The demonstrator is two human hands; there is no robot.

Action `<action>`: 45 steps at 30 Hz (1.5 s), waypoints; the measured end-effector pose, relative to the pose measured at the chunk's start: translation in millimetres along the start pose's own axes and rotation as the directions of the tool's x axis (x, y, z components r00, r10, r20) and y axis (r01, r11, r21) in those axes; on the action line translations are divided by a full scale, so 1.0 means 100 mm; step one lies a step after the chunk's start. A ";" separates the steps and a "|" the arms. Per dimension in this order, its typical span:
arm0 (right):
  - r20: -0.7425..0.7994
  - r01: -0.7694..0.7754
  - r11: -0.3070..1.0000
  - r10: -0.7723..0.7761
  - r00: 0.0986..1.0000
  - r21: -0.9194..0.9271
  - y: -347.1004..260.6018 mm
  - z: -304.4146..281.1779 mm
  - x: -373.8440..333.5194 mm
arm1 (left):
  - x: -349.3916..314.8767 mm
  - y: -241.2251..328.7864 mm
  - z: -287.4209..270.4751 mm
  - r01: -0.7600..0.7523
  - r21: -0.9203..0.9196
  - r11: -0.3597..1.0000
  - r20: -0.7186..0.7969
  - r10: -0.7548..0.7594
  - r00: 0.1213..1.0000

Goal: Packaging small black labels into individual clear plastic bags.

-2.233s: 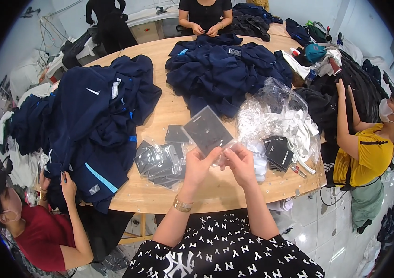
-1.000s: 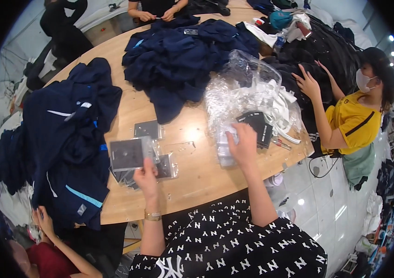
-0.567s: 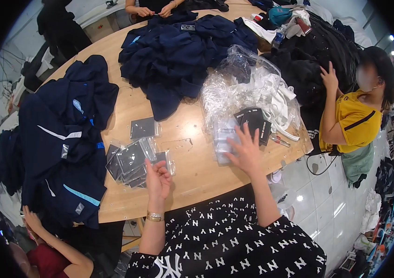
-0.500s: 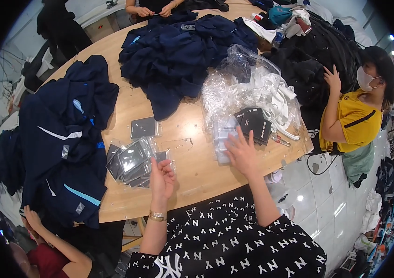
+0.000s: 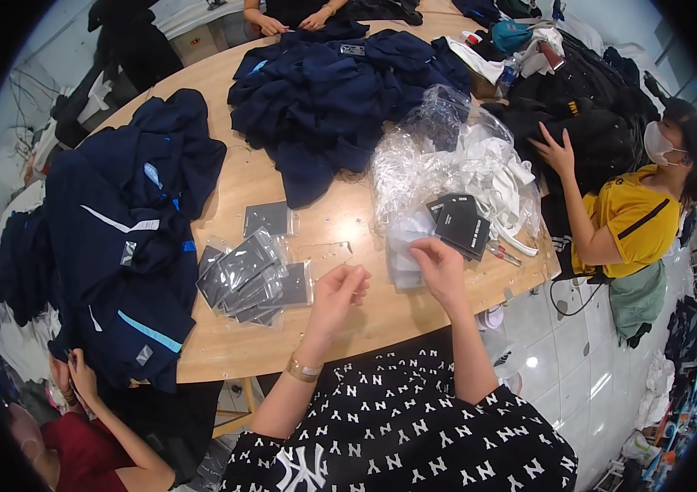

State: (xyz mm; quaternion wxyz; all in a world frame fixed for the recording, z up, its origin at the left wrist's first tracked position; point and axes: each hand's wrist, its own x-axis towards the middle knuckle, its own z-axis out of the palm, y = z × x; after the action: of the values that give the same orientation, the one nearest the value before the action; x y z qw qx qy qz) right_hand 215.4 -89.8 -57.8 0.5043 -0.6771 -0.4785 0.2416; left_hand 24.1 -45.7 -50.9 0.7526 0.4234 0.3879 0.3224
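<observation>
My right hand (image 5: 440, 269) is closed in a pinch at the edge of a small clear plastic bag (image 5: 404, 277), over a stack of similar bags. My left hand (image 5: 339, 297) hovers above the wooden table with its fingers curled together; anything inside them is too small to make out. Left of it lies a heap of dark cards in clear sleeves (image 5: 242, 277). Just beyond my right hand sits a small stack of black printed cards (image 5: 463, 227), resting against a large clear plastic bag (image 5: 398, 168) with white straps (image 5: 480, 176).
Navy garments (image 5: 111, 213) cover the table's left side, and another navy pile (image 5: 316, 107) lies at the far middle. Black garments (image 5: 586, 131) are heaped at right beside a person in a yellow shirt (image 5: 635, 217). Other people's hands show at lower left and far edge.
My left hand has moved right, away from the sleeved cards, and its fingers have curled in. My right hand has gone from spread over the clear bags to a pinch.
</observation>
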 end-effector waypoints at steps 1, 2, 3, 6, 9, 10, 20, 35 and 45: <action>0.003 0.003 1.000 -0.003 1.000 0.000 -0.06 0.02 0.00 | 0.03 -0.02 0.03 -0.021 0.033 0.999 0.036 0.020 0.999; 0.022 -0.057 0.988 0.055 0.998 0.142 -0.11 0.04 -0.01 | 0.04 -0.02 0.08 -0.024 0.031 0.999 0.032 0.023 0.999; 0.050 -0.120 0.952 0.110 0.993 0.281 -0.16 0.07 -0.02 | 0.06 0.00 0.14 -0.050 0.023 0.998 0.065 0.049 0.997; 0.124 -0.147 0.939 0.113 0.986 0.310 -0.39 0.12 -0.04 | 0.10 0.03 0.27 -0.071 0.017 0.997 0.103 0.069 0.992; 0.076 -0.041 0.956 0.020 0.997 0.291 -0.56 0.18 -0.08 | 0.17 -0.03 0.28 -0.059 -0.284 0.957 0.179 0.114 0.977; 0.080 -0.041 0.956 0.019 0.997 0.292 -0.54 0.17 -0.07 | 0.17 -0.02 0.29 -0.061 -0.285 0.957 0.175 0.114 0.978; 0.231 -0.372 0.668 0.294 0.928 0.645 -0.19 0.11 -0.03 | 0.09 -0.16 0.18 -0.367 0.696 0.618 -0.061 0.560 0.826; 0.286 -0.221 0.817 0.073 0.956 0.532 -0.62 0.24 -0.11 | -0.01 0.17 0.26 -0.453 0.644 0.617 0.040 0.563 0.825; -0.274 0.426 0.905 -0.410 0.870 -0.002 -0.87 0.37 -0.12 | -0.01 0.17 0.14 -0.337 -0.082 0.938 -0.125 0.326 0.937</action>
State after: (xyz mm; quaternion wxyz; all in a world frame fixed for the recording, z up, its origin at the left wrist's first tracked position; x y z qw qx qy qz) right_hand 145.5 -80.7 5.8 0.6241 -0.5687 -0.5337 0.0469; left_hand 33.0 -44.6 -30.4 0.6856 0.4253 0.3348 0.4868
